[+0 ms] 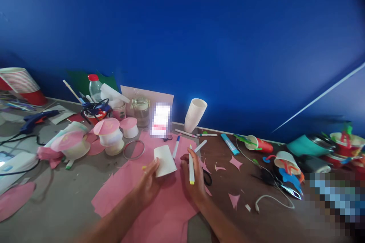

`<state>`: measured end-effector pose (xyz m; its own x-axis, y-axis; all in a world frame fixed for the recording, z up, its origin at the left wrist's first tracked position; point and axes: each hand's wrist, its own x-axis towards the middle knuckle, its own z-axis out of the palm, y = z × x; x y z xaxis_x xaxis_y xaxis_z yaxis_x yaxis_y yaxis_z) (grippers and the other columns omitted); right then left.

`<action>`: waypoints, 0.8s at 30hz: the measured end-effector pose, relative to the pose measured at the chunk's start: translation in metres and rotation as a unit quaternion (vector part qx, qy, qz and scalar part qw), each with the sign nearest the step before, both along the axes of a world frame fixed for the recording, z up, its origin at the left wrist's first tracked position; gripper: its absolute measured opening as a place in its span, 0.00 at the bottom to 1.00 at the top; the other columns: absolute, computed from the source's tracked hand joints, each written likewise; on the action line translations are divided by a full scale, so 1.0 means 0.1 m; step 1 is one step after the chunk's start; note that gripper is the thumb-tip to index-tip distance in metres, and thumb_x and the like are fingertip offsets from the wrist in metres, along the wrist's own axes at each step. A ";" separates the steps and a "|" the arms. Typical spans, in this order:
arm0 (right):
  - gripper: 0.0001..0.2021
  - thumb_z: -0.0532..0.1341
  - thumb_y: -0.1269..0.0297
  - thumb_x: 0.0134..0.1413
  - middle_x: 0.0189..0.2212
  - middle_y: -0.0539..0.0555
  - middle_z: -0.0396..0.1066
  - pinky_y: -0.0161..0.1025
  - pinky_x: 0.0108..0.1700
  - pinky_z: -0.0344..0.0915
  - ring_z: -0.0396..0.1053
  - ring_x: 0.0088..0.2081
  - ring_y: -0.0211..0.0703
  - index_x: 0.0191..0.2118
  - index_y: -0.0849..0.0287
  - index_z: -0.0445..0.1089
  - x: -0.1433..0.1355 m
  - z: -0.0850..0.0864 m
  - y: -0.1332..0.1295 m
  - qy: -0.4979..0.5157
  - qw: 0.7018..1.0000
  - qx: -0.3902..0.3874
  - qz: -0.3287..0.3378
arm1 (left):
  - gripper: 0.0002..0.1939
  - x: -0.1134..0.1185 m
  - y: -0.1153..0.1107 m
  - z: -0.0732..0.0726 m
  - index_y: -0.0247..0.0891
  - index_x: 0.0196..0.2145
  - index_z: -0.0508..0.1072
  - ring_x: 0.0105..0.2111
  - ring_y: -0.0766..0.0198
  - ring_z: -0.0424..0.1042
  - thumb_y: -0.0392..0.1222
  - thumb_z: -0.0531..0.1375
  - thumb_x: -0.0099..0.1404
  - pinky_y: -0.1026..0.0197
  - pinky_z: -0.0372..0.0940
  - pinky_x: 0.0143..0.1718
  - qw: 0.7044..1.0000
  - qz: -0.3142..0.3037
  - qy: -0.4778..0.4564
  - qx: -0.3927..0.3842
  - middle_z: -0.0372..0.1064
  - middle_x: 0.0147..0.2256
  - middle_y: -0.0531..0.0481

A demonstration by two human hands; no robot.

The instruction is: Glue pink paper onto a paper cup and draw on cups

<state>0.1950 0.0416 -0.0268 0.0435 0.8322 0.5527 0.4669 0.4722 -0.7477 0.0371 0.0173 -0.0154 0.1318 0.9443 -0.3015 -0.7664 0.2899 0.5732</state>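
My left hand is closed around a white paper cup, tilted on its side above a pink paper sheet. A small yellow bit shows beside the left fingers; whether they hold it I cannot tell. My right hand grips a white marker with a yellow end, yellow end toward me. Just beyond the cup lies a blue-capped marker. Black scissor handles peek out beside my right hand. A bright, blurred-out phone-like screen stands behind the cup.
Leaning stacked white cups stand by the blue wall. Left are pink-topped cup pieces, a glass jar, a tape ring and a glue gun. Right are pink scraps, a white cable and decorated cups.
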 end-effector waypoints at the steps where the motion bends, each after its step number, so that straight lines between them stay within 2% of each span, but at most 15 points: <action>1: 0.20 0.54 0.62 0.68 0.40 0.58 0.76 0.45 0.43 0.74 0.76 0.39 0.46 0.61 0.60 0.63 0.00 -0.02 0.01 -0.009 1.000 -0.002 -0.001 | 0.22 0.01 -0.01 -0.01 0.35 0.41 0.77 0.40 0.51 0.78 0.54 0.71 0.57 0.53 0.70 0.46 0.999 0.020 0.023 0.008 0.78 0.34 0.46; 4: 0.21 0.55 0.65 0.67 0.43 0.62 0.75 0.48 0.44 0.75 0.76 0.42 0.49 0.62 0.65 0.59 0.00 -0.08 0.03 -0.037 0.999 -0.012 0.016 | 0.24 0.03 -0.03 -0.02 0.36 0.44 0.76 0.39 0.53 0.76 0.53 0.71 0.55 0.56 0.69 0.41 0.988 0.045 0.136 0.052 0.77 0.36 0.46; 8: 0.21 0.55 0.66 0.67 0.43 0.62 0.75 0.54 0.47 0.74 0.75 0.44 0.52 0.63 0.64 0.59 0.00 -0.15 0.04 -0.085 0.995 0.038 0.028 | 0.27 0.05 -0.08 0.03 0.39 0.46 0.74 0.38 0.55 0.73 0.54 0.72 0.52 0.58 0.67 0.39 0.936 0.070 0.325 0.112 0.75 0.37 0.48; 11: 0.21 0.54 0.67 0.66 0.42 0.61 0.74 0.55 0.46 0.74 0.75 0.43 0.52 0.63 0.62 0.59 0.00 -0.17 0.05 -0.096 0.993 0.066 0.027 | 0.26 0.06 -0.10 0.05 0.39 0.44 0.72 0.38 0.54 0.73 0.54 0.70 0.51 0.56 0.68 0.40 0.905 0.078 0.398 0.132 0.74 0.36 0.48; 17: 0.22 0.54 0.70 0.66 0.43 0.62 0.75 0.56 0.47 0.74 0.75 0.44 0.53 0.64 0.63 0.57 -0.01 -0.15 0.03 -0.108 0.991 0.059 0.051 | 0.22 0.05 -0.08 0.00 0.40 0.42 0.68 0.36 0.54 0.74 0.51 0.68 0.52 0.54 0.70 0.37 0.868 0.109 0.472 0.111 0.74 0.35 0.47; 21: 0.21 0.53 0.69 0.68 0.44 0.65 0.75 0.57 0.49 0.74 0.74 0.45 0.54 0.64 0.63 0.58 -0.01 -0.12 0.00 -0.119 0.989 0.058 0.062 | 0.20 0.09 -0.08 0.01 0.43 0.40 0.67 0.37 0.52 0.75 0.50 0.68 0.53 0.53 0.72 0.37 0.872 0.129 0.460 0.105 0.74 0.36 0.49; 24: 0.21 0.53 0.68 0.69 0.46 0.65 0.74 0.57 0.50 0.74 0.74 0.47 0.54 0.64 0.62 0.57 -0.01 -0.12 0.00 -0.108 0.990 0.067 0.062 | 0.21 0.14 -0.08 -0.02 0.45 0.44 0.68 0.40 0.51 0.76 0.48 0.67 0.55 0.53 0.74 0.40 0.878 0.131 0.445 0.117 0.75 0.39 0.49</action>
